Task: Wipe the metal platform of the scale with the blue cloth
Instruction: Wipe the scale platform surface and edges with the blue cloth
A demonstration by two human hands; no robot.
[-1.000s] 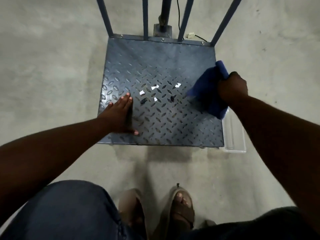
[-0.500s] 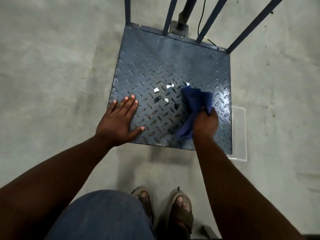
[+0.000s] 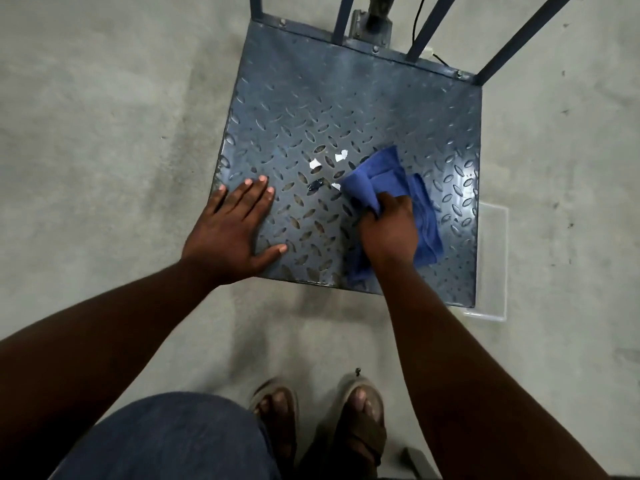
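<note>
The wiping is under way: the right hand (image 3: 388,230) has its fingers curled round the bunched blue cloth (image 3: 391,181) on the near right of the metal platform (image 3: 346,109). The left hand (image 3: 232,233) rests flat, fingers straight. Next, sweep across the white scraps (image 3: 341,156) (just beside the cloth).

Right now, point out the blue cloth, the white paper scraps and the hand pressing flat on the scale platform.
blue cloth (image 3: 377,176), head view, on the upper folded part ahead of the knuckles.
white paper scraps (image 3: 341,155), head view, on the scrap farthest from the person.
left hand (image 3: 230,233), head view, on the back of the hand.
</note>
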